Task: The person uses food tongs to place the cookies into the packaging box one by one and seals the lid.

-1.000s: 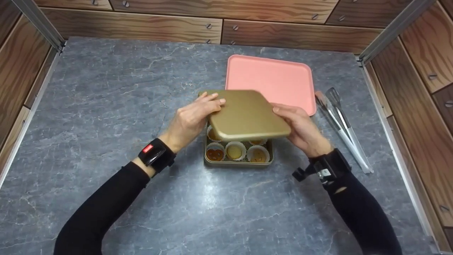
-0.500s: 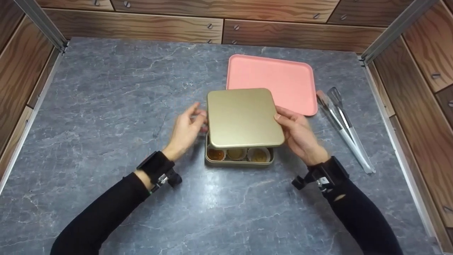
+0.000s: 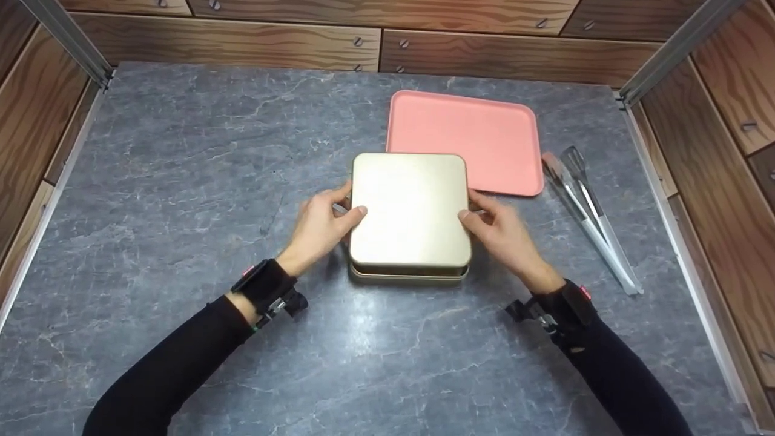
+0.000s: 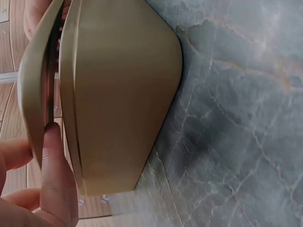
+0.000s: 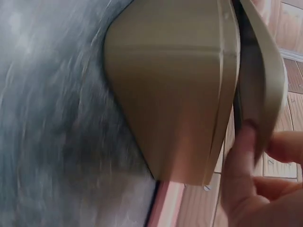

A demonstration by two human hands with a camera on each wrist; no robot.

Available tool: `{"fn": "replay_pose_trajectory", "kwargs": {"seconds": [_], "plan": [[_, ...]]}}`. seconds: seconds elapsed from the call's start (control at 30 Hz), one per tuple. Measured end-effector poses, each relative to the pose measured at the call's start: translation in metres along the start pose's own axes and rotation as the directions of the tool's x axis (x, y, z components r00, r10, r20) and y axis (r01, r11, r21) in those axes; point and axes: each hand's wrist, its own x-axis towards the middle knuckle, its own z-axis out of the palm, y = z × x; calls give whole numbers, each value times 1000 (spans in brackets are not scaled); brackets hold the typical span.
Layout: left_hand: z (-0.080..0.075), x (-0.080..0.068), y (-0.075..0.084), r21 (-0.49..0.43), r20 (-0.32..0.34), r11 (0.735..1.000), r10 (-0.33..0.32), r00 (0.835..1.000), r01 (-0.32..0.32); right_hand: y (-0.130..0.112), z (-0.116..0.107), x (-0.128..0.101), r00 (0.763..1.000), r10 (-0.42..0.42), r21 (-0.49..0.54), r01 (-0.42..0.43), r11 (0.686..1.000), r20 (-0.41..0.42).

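A gold square tin lid lies over its matching tin box, with a gap between lid and box rim. My left hand pinches the lid's left edge, thumb on top. On the opposite edge, my right hand grips it the same way. In the left wrist view the lid stands tilted off the rim of the box, a fingertip under its edge. The right wrist view has fingers at the lid beside the box wall. The box's contents are almost wholly hidden under the lid.
Behind the tin, a pink tray lies on the grey marbled table, its near edge partly overlapped by the lid. Tongs lie at the right. Wood-patterned walls border the table at back and sides.
The lid has turned square with the box and come down over it, covering the paper-cupped treats. My left hand let go at its far corner and took hold again at the left edge.
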Motion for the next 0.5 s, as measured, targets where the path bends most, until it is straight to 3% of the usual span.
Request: {"fn": "replay_pose_trajectory", "kwargs": {"seconds": [0.1,0.2,0.5], "plan": [[-1,0,1,53,9,999,-2,1000,1,1,-2,-1,999,-30,-97,32,995,30],[-1,-1,2,90,13,996,-3,1000,2,2,-2,-2,998,-38,-130,43,991,41],[4,-6,1,93,48,994,-59,997,54,8,0,-5,998,-56,-205,58,977,16]]}}
